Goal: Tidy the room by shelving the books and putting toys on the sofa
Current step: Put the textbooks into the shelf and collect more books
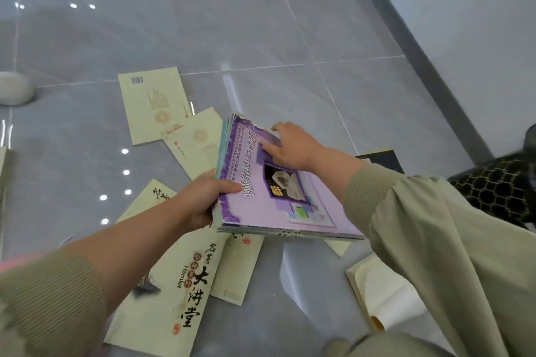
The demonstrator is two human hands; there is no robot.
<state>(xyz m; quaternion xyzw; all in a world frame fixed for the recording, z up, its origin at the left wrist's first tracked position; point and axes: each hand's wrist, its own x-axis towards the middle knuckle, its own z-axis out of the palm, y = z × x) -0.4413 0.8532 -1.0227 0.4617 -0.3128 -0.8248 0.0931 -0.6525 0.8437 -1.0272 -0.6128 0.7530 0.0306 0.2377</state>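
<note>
I'd put the tidying in its early part. A stack of thin softcover books with a purple cover on top (278, 191) is gathered and held above the grey tiled floor (261, 23), but nothing I can see is shelved. No shelf or sofa shows in my view.

Plenty is left around the stack. Under its near edge lies a large cream paperback marked Hamlet (174, 293), with a narrower cream paperback (237, 266) just beside it. Beyond the stack's left edge, two more cream paperbacks (153, 104) overlap. To the stack's right, a black book (383, 158) pokes out behind the right forearm. Below the stack's right corner, an open book with pale pages (385, 295) lies face up. Well to the left of the stack sits a white rounded object (14, 88), and far to its right a dark lattice-patterned thing (499, 185).

The left hand (203, 200) grips the stack at its left edge, with the thumb pressed on the purple cover, the fingers wrapped underneath and the forearm reaching in from the lower left. The right hand (295, 146) lies palm down on the cover's far part, thumb stretched along it. Its fingers pass over the far edge, and I cannot tell whether they hook round it or merely rest there.
</note>
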